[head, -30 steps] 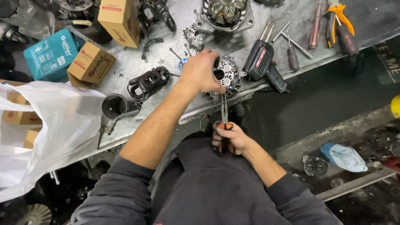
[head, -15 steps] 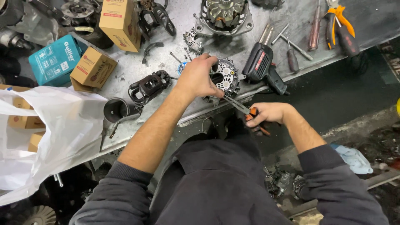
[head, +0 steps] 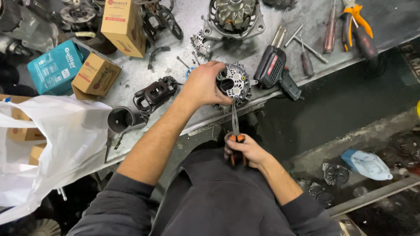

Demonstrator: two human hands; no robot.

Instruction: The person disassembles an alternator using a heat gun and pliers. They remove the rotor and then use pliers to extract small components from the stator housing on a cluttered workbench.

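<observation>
Left hand (head: pixel 202 85) fingers closed on alternator housing (head: pixel 234 83) at surface (head: pixel 144 78) edge. Right hand (head: pixel 245 149) fingers wrapped round orange-handled pliers (head: pixel 235 126), tips up at housing underside. Soldering gun (head: pixel 273 70) just beside.

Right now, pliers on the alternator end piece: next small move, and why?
Probably a short, steady pull or twist with the pliers. The right hand grips their orange handles at the bench edge, with the tips reaching up to the lower rim of the round metal end piece. The left hand clamps that piece on the bench, so it looks braced.
</observation>
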